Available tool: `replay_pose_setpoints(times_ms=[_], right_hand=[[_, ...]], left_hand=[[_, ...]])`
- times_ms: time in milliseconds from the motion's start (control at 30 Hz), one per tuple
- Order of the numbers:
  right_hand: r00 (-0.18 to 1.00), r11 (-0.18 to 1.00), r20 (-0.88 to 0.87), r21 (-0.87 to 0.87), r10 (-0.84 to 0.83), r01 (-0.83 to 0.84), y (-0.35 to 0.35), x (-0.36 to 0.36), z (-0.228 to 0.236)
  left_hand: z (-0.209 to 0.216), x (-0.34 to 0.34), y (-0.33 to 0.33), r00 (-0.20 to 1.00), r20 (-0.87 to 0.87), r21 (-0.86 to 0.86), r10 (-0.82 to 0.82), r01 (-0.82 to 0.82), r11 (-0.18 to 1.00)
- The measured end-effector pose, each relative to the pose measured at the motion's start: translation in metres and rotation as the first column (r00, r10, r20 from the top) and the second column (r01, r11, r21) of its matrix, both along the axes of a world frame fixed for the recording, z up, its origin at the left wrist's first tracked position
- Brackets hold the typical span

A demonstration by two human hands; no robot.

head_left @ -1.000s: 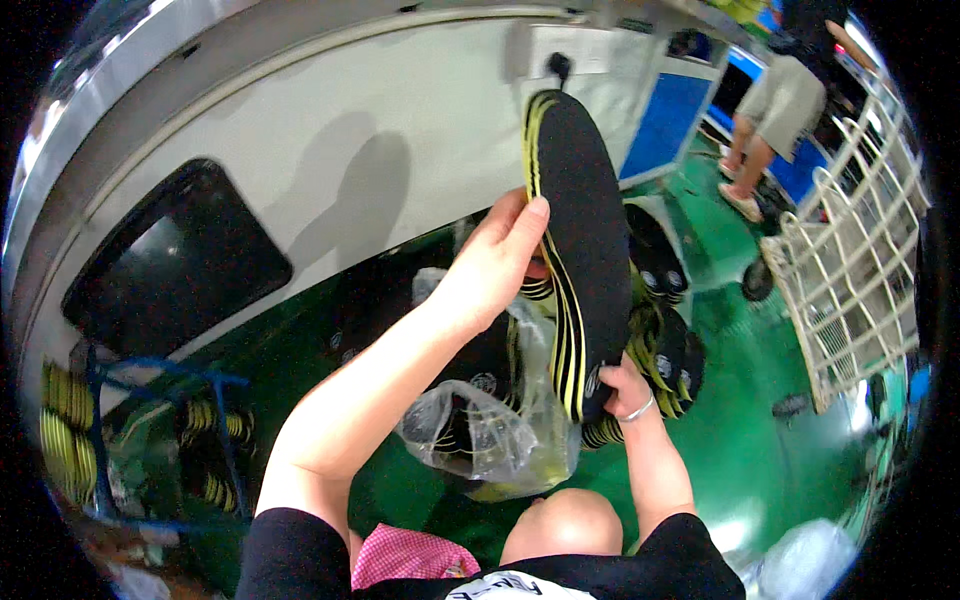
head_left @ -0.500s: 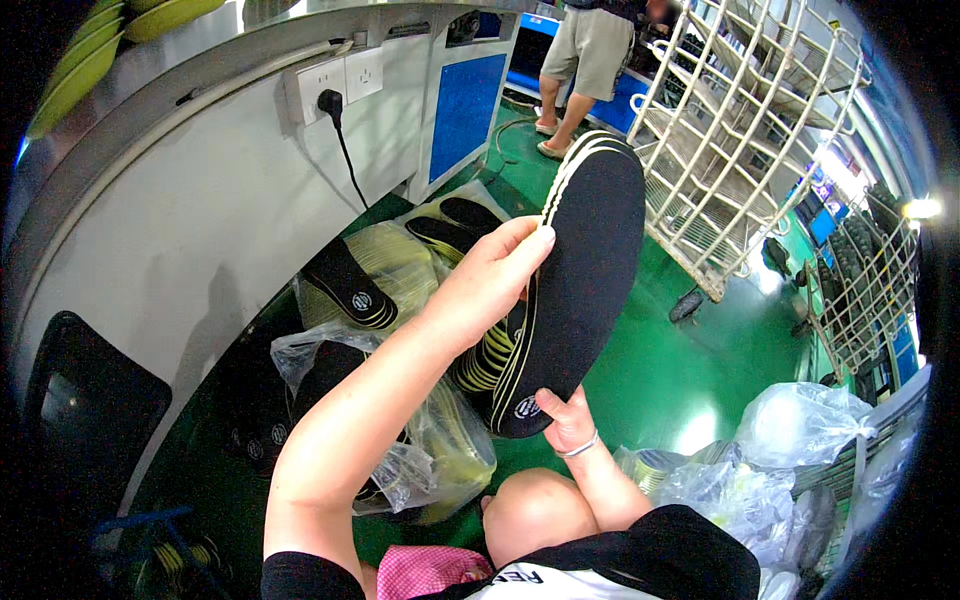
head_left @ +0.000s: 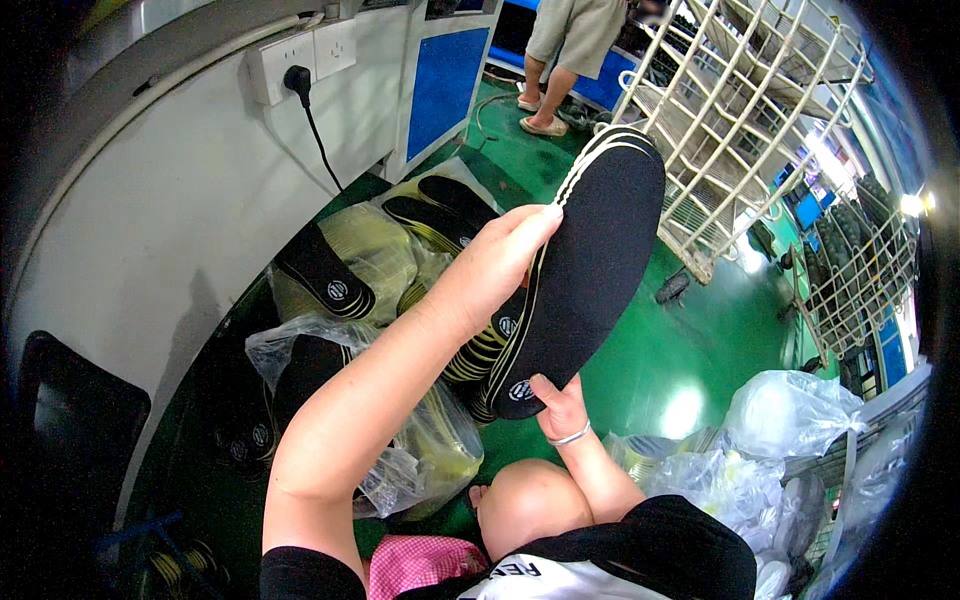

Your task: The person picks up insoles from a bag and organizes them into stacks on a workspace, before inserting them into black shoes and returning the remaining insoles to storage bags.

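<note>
A small stack of black shoe insoles (head_left: 595, 255) with pale yellow edges is held up in front of me, toes pointing up and away. My left hand (head_left: 508, 250) grips its left edge near the middle; the fingertips are hidden behind it. At the heel end, my right hand (head_left: 562, 405) clasps the stack with the thumb on top, beside a round white mark. Below the stack, more insoles (head_left: 475, 355) lie in a pile, partly covered by my left arm. A clear plastic bag (head_left: 440, 440) surrounds part of that pile.
Another insole stack (head_left: 335, 275) lies on plastic near the white wall (head_left: 190, 190). A wire cage trolley (head_left: 720, 130) stands at the far right. Plastic bags (head_left: 790, 415) are heaped at the near right. A person (head_left: 575, 50) stands at the back; a dark chair (head_left: 80, 410) is at left.
The stack's toe end has swung slightly right within the view, with both hands still on it. The surroundings have shifted left and up slightly as the view turned.
</note>
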State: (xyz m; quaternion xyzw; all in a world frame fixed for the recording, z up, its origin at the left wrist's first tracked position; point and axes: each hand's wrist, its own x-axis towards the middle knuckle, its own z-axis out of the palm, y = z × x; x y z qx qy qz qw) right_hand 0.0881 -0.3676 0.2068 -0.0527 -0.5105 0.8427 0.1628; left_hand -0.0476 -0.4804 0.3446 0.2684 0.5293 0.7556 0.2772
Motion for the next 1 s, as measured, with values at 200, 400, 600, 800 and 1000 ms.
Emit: replay_pose_setpoints(times_ms=[200, 400, 600, 800, 1000], right_hand=[[0.999, 1.000, -0.033, 0.026, -0.006, 0.007, -0.003, -0.002, 0.000], [0.999, 0.998, -0.046, 0.068, -0.011, 0.014, -0.007, -0.002, -0.002], [0.999, 0.997, -0.039, 0.083, 0.013, -0.010, -0.009, -0.001, 0.001], [0.999, 0.994, -0.040, 0.112, 0.019, -0.014, -0.009, 0.002, 0.003], [1.000, 0.990, -0.006, 0.135, 0.029, -0.028, -0.009, 0.003, 0.002]], left_hand=[[0.006, 0.005, -0.001, 1.000, 0.006, 0.055, 0.000, 0.000, 0.998], [0.006, 0.008, -0.006, 0.998, 0.050, 0.080, 0.044, -0.048, 0.996], [0.005, 0.008, -0.009, 0.999, 0.016, 0.031, 0.047, -0.047, 0.998], [0.003, 0.010, -0.010, 0.999, -0.007, 0.025, 0.049, -0.049, 0.998], [0.014, 0.017, -0.022, 0.992, -0.115, -0.083, 0.058, -0.068, 0.994]])
